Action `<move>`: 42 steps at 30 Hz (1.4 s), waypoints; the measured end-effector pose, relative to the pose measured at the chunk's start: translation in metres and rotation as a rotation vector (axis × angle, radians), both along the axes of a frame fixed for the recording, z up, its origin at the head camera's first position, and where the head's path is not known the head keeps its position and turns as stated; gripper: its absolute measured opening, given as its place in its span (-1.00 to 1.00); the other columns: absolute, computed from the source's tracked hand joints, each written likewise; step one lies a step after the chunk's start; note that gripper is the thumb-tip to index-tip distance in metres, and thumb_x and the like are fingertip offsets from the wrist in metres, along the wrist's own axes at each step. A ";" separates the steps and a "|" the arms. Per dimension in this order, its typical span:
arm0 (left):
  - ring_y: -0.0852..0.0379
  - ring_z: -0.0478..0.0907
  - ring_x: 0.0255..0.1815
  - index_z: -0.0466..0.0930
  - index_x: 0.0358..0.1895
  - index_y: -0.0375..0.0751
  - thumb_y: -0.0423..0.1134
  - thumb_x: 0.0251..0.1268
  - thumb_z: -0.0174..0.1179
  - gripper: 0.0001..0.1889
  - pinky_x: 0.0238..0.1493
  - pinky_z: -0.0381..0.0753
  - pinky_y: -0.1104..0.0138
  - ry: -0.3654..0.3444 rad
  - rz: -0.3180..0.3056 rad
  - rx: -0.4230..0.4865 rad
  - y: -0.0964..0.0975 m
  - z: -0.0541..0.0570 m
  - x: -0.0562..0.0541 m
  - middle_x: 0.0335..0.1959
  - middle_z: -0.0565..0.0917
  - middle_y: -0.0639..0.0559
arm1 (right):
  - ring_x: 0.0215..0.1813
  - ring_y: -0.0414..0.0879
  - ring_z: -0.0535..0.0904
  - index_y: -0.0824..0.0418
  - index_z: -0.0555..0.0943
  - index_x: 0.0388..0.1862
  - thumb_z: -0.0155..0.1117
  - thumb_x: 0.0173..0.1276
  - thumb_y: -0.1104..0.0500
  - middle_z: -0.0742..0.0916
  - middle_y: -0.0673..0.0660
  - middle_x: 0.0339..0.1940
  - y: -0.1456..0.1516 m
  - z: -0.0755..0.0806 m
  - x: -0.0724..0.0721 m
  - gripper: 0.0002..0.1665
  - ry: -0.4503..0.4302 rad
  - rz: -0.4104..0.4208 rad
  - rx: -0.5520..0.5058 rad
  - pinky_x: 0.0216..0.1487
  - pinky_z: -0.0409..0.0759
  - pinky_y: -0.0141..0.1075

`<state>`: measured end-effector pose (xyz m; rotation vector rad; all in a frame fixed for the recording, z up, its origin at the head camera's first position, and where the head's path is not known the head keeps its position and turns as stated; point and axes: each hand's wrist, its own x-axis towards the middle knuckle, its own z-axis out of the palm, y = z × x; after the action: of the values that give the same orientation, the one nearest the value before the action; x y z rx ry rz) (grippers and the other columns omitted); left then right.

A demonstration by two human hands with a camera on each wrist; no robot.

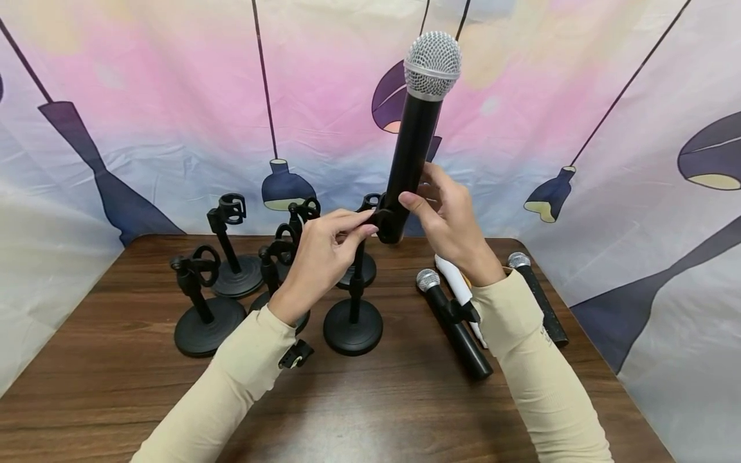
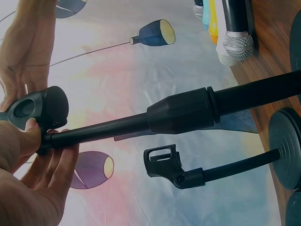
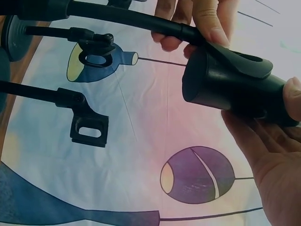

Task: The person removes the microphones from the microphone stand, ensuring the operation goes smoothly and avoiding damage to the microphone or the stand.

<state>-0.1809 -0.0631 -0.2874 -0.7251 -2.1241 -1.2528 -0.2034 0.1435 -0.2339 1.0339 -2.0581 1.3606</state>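
My right hand grips the lower body of a black microphone with a silver mesh head, held upright and tilted a little to the right. The microphone's lower end sits in the clip of a black desk microphone stand. My left hand pinches the top of that stand, just below the clip. In the left wrist view, the thumb and fingers close around the top of the thin pole. The stand's round base is on the table.
Several more black stands with clips occupy the table's left and middle. At right lie a black microphone with a clip on it, a white microphone, and another black microphone. A patterned cloth hangs behind the wooden table.
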 end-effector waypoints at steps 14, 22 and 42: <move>0.23 0.48 -0.52 0.71 0.17 -0.16 -0.20 0.42 0.30 -0.68 -0.48 0.41 0.34 0.009 0.001 -0.001 0.002 0.000 0.000 -0.13 0.76 0.04 | 0.04 0.05 0.70 0.52 0.45 0.30 0.23 0.46 0.43 0.69 0.34 0.02 0.005 0.007 0.002 -0.53 -0.006 0.008 -0.045 0.05 0.65 -0.24; 0.24 0.52 -0.49 0.72 0.15 -0.18 -0.21 0.40 0.32 -0.69 -0.45 0.44 0.34 0.024 0.020 -0.006 0.005 0.000 0.001 -0.12 0.77 0.02 | -0.01 -0.14 0.68 0.54 0.43 0.32 0.18 0.48 0.45 0.67 0.36 0.03 0.008 0.010 0.001 -0.54 0.013 -0.007 -0.094 0.06 0.63 -0.34; 0.22 0.54 -0.49 0.72 0.15 -0.18 -0.19 0.41 0.31 -0.68 -0.43 0.45 0.32 0.029 0.035 -0.019 0.004 0.002 0.001 -0.13 0.77 0.03 | 0.00 -0.04 0.74 0.48 0.54 0.21 0.19 0.49 0.44 0.72 0.25 0.00 0.023 0.025 -0.003 -0.65 0.093 -0.004 -0.268 0.07 0.64 -0.22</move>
<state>-0.1802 -0.0590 -0.2858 -0.7070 -2.1191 -1.1977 -0.2066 0.1662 -0.2085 0.9565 -1.7526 1.5075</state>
